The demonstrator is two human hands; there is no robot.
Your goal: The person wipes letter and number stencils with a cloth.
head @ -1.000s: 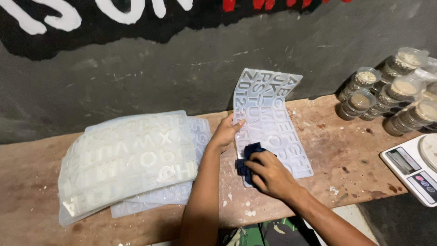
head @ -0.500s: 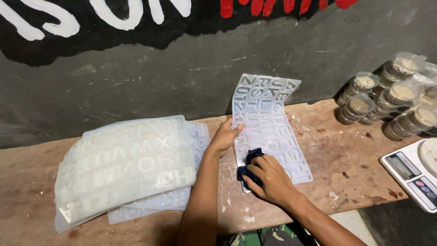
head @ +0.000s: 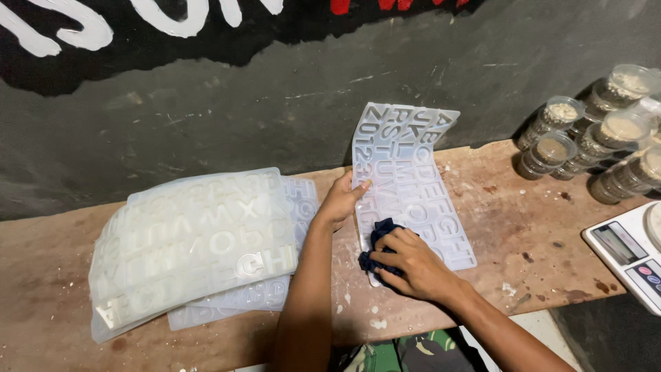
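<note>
Here two hands [head: 375, 231] work one mold [head: 413, 200], one cloth [head: 379, 248].

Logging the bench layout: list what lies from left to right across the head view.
Stack of clear letter moulds → left hand → dark blue cloth under the right hand → single letter mould → lidded jars → digital scale.

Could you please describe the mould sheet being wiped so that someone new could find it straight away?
On the wooden bench against the dark painted wall, look right of the stack of pale letter moulds. The sheet being wiped lies singly between the left hand and the right hand, which presses a dark blue cloth onto it. Unlike the stacked ones, its far end curls up against the wall.
</note>
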